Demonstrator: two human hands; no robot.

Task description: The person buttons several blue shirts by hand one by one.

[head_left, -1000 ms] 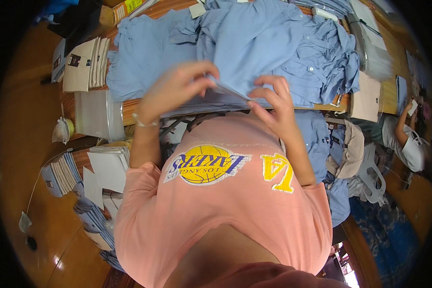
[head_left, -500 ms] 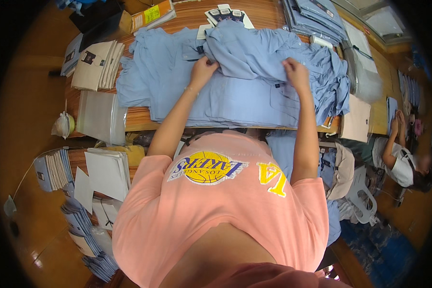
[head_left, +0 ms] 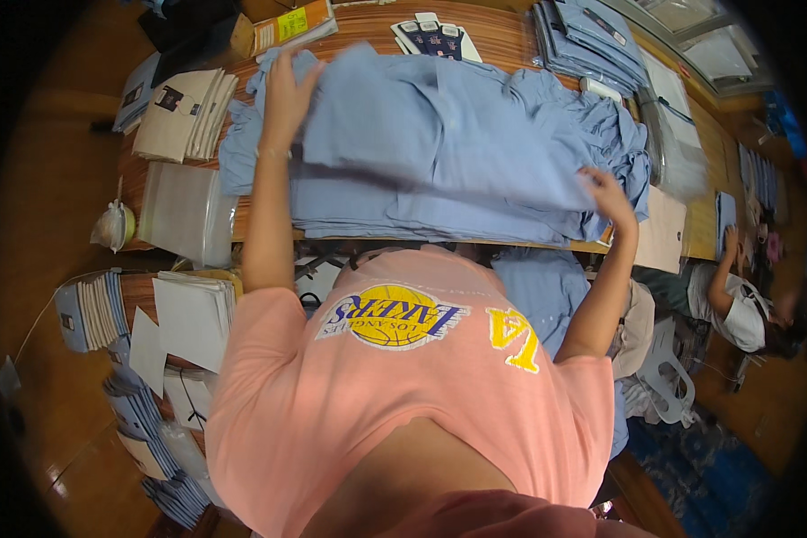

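A light blue shirt (head_left: 439,134) is spread over a pile of similar blue shirts (head_left: 350,211) on the table, its left part and lower edge blurred by motion. At the shirt's upper left edge is my left hand (head_left: 287,99), fingers stretched away from me and thumb apart, with no clear grip visible. My right hand (head_left: 611,195) has its fingers closed at the shirt's lower right edge; the cloth partly hides the fingertips. Crumpled blue shirts (head_left: 623,134) lie beyond that hand on the right.
Dark tags on white cards (head_left: 435,38) lie at the table's far edge. Bagged blue shirts (head_left: 592,45) are stacked far right. Folded beige garments (head_left: 184,112) and clear plastic bags (head_left: 181,211) sit on the left. Another person (head_left: 744,305) works at the right.
My left hand has moved far left and away from me; my right hand has moved right and nearer. The bunched top shirt is now spread wider, covering the lower pile more.
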